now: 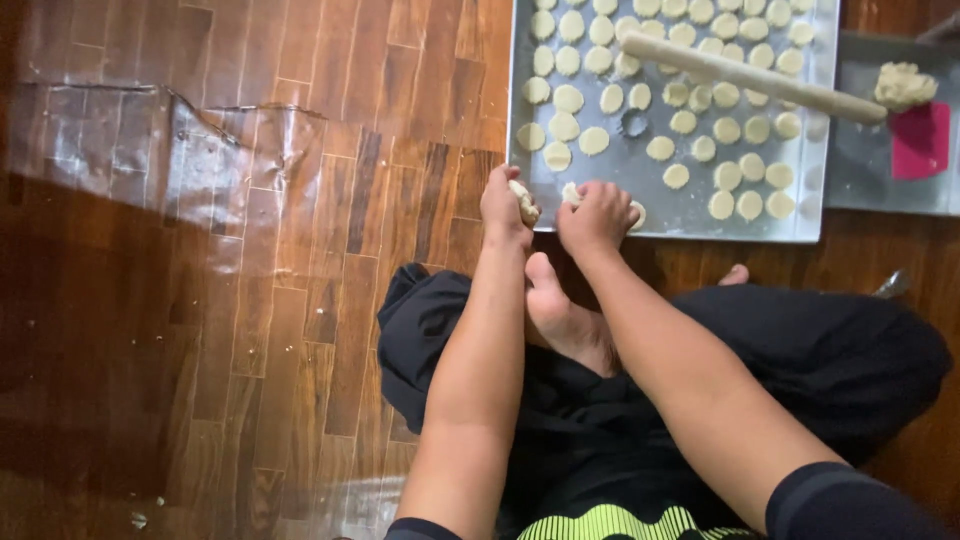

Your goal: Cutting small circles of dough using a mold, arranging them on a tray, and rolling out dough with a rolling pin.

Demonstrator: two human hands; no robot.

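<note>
Sitting cross-legged on wood floor [300, 300], person works at near edge of metal baking tray [650, 190]. Left hand [503, 205] fingers curled around a dough lump [524, 203], just off tray's near-left corner, lump mostly hidden in the grip. Right hand [597, 215] rests on tray's near edge, knuckles up, fingers bent down over a dough bit [571, 193]; fingertips hidden, cannot tell if pinching or just pressing. Another pale piece [637, 214] peeks out by right hand's far side, partly covered. Tray carries many round dough discs [700, 100], far rows cut off by frame top. Wooden rolling pin [750, 77] lies slanted across the discs toward tray's far-right corner. Small ring cutter [634, 123] sits mid-tray among the discs. Second tray [860, 170] to the right, cut off at frame edge, holds a dough mound [903, 85] and a pink scraper [920, 140]. Bare foot [560, 315] between forearms. Clear plastic sheet [150, 150] on floor at left, wrinkled, edges hard to trace
</note>
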